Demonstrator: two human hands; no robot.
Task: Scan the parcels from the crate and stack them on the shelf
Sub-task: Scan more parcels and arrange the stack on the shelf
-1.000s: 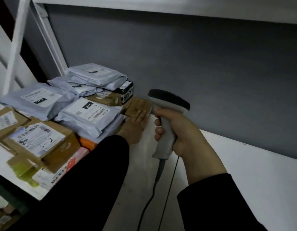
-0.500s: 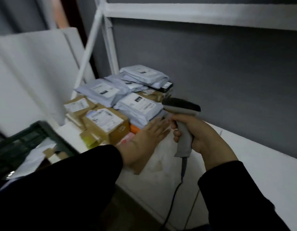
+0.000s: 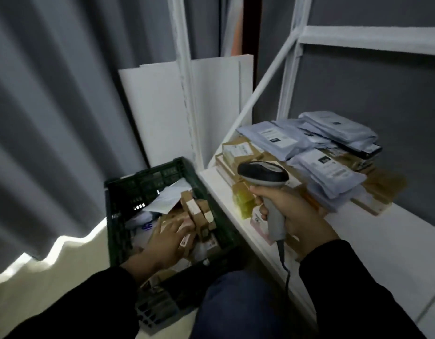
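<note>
A dark green crate (image 3: 148,182) stands on the floor at lower left, filled with several brown cardboard parcels (image 3: 199,211) and white mailers. My left hand (image 3: 166,237) reaches down into it, fingers spread flat over a pinkish parcel (image 3: 187,231). My right hand (image 3: 294,211) grips the handle of a grey barcode scanner (image 3: 262,178), held above the front of the white shelf (image 3: 372,243). On the shelf lies a pile of grey mailer bags (image 3: 326,172) over cardboard boxes (image 3: 238,150).
White boards (image 3: 162,111) lean against the wall behind the crate. A white upright and a diagonal brace (image 3: 260,86) frame the shelf's left end. Grey curtain (image 3: 52,106) hangs at the left. The scanner cable (image 3: 284,265) hangs down past the shelf edge. My knee (image 3: 236,302) is at the bottom.
The view has swung left and down from the shelf to the crate. My left hand left the shelf pile and went down into the crate. The right hand still holds the scanner.
</note>
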